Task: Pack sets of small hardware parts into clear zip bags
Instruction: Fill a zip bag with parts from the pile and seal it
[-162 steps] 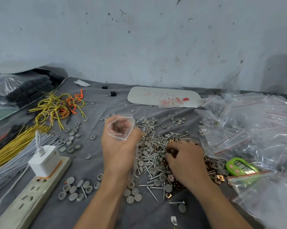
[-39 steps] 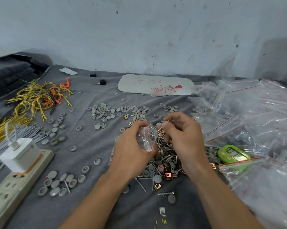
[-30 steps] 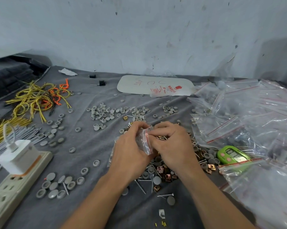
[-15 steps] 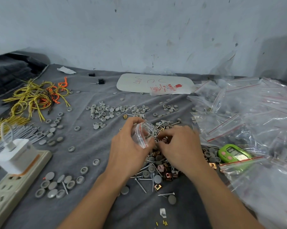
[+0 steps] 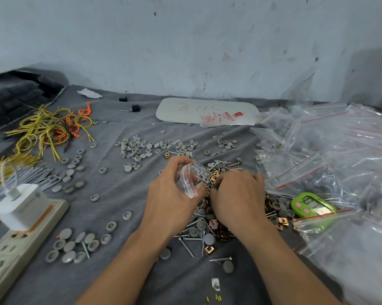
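My left hand (image 5: pixel 170 201) grips a small clear zip bag (image 5: pixel 191 180) with a red seal strip, mouth turned toward the right. My right hand (image 5: pixel 236 194) lies just right of the bag, fingers curled down into the pile of screws (image 5: pixel 198 236), copper clips (image 5: pixel 222 233) and grey caps (image 5: pixel 141 148). A few screw shafts show between the bag mouth and my right fingertips. The back of the hand hides those fingertips, so any pinched part is out of sight.
A heap of clear zip bags (image 5: pixel 330 164) fills the right side, with a green counter (image 5: pixel 311 205) at its edge. Left of me are a power strip with a white charger (image 5: pixel 20 214), yellow and orange wires (image 5: pixel 51 130) and grey cable ties. A white card (image 5: pixel 207 111) lies at the back.
My right hand has dropped from the bag's mouth down onto the pile. My left hand still holds the bag in about the same place, its mouth tilted a little more to the right.
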